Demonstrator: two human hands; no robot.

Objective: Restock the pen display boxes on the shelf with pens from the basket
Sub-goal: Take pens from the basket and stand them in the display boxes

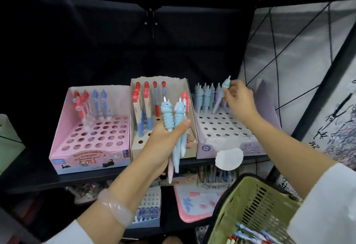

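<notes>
Stationery shop indicated: black shelf (92, 178) stocked with pen display boxes (90, 147), more stock seen below, shopping basket (250, 205) carried.

Basket (248, 205): cut off by bottom edge, right sleeve (327, 201) covers its far side. Pens in basket (248, 236) blurred, count unclear. Boxes under the shelf (77, 178), left of basket, too dim/blurred to read.

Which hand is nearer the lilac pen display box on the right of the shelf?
The right hand. It hovers over the lilac pen display box, lowering a blue pen into it. The left hand grips a bundle of pens before the middle box.
</notes>
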